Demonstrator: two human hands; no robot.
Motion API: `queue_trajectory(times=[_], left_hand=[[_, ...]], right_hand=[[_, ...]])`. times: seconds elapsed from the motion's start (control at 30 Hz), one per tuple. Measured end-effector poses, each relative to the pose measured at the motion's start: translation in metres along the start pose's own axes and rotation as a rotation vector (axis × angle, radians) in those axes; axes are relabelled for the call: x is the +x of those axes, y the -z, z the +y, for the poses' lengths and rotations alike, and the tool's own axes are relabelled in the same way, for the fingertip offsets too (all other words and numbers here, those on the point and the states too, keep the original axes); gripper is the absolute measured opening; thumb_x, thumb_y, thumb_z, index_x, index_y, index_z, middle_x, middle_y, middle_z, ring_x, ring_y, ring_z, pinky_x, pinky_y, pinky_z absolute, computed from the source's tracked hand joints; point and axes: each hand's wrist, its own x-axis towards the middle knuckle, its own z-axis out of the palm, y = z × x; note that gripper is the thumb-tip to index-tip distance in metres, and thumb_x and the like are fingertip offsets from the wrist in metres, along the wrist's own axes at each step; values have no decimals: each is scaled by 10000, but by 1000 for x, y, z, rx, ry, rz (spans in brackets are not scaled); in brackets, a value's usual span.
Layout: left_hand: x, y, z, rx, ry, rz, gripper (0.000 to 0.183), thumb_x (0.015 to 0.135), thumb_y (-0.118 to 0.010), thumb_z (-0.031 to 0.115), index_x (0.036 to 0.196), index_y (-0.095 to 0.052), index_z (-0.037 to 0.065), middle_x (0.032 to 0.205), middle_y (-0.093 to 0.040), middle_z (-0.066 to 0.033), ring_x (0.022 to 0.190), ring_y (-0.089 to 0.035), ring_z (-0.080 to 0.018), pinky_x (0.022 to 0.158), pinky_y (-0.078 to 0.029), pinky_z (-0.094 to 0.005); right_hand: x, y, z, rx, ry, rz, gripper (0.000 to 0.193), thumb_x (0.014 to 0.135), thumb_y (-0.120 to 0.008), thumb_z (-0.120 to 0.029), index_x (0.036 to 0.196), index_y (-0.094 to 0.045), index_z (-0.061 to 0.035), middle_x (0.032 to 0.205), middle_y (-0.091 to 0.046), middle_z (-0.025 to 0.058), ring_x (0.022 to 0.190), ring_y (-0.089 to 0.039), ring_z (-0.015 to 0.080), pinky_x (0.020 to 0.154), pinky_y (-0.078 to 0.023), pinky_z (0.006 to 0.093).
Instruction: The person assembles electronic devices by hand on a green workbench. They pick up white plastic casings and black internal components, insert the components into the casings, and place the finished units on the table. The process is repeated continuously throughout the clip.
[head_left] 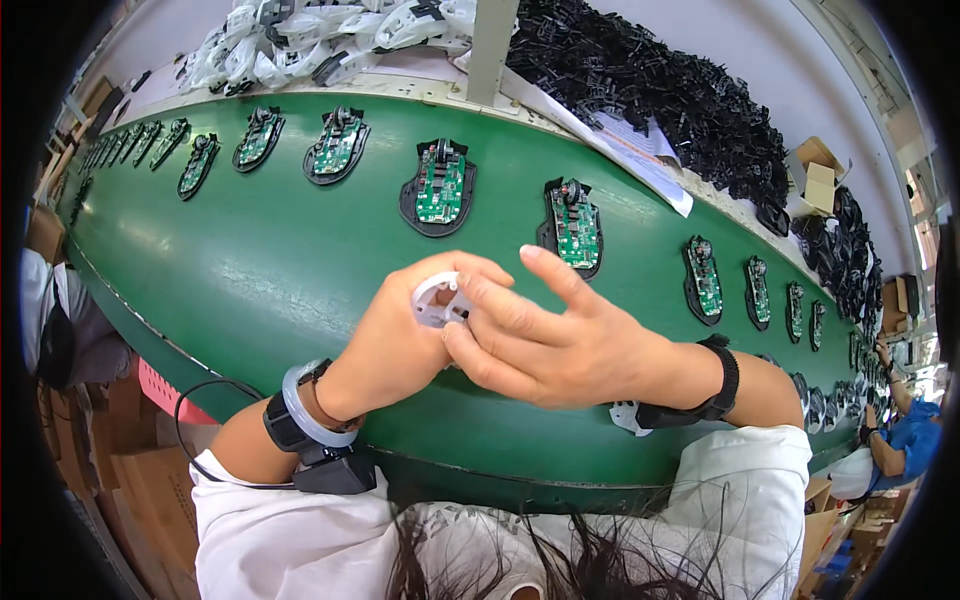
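Between my two hands, above the green belt, is a small white plastic part with a rounded rim and moulded cut-outs (pixel 428 298); my fingers cover some of it. My left hand (pixel 388 335) is closed around its outer side. From the right, my right hand (pixel 560 345) grips its edge with bent fingers, while one finger sticks out away from it. Just beyond my fingers lies an open computer mouse base (pixel 577 235) with a green circuit board and a scroll wheel. Another such mouse base (pixel 440 190) sits a little farther left.
More open mouse bases (pixel 336 145) stretch both ways along the green belt (pixel 270 250). White plastic shells (pixel 340 40) are heaped at the far left, black plastic parts (pixel 640 80) at the far right. A metal post (pixel 490 50) stands between them. A co-worker in blue (pixel 910 440) is at right.
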Motion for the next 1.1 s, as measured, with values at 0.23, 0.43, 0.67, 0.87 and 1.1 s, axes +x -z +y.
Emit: queue_trajectory(times=[0.23,0.43,0.67,0.87,1.1], left_hand=[[-1,-5,7,-74,188,-64,295,766,-574,-97,1033,-595,27,908,-625,-19,812,-585,-87,706,-492,-223],[-5,-2,9,-88,204,-136,346,784,-597,-27,1119,-538,37,946,-605,-16,856,-587,-85,713,-506,-235],[1,13,19,-321,247,36,472,812,-575,-11,1263,-447,34,1109,-566,-56,930,-597,-127,723,-542,-278],[-1,18,14,-576,277,67,496,846,-557,94,1311,-392,38,1169,-544,-103,1010,-588,-214,820,-516,-371],[2,22,8,-732,329,-13,480,896,-495,236,1304,-403,0,1204,-542,-164,1024,-591,-281,877,-510,-423]], right_hand=[[-4,19,-17,-48,-61,-188,236,875,-528,-263,1046,-564,-105,967,-630,17,1102,-522,150,1024,-285,563],[-3,24,12,691,-249,-168,168,819,-588,-155,968,-572,-77,901,-609,80,1065,-526,259,990,-349,541],[-38,-44,190,239,-982,-142,203,841,-603,-168,982,-637,-25,858,-664,138,793,-643,241,738,-500,318],[-79,-125,223,299,-1192,-292,333,698,-717,-201,961,-665,-4,898,-668,193,851,-655,305,792,-505,361],[-103,-99,230,855,-1415,-143,239,749,-704,-128,965,-666,-34,745,-598,26,646,-586,92,567,-502,288]])
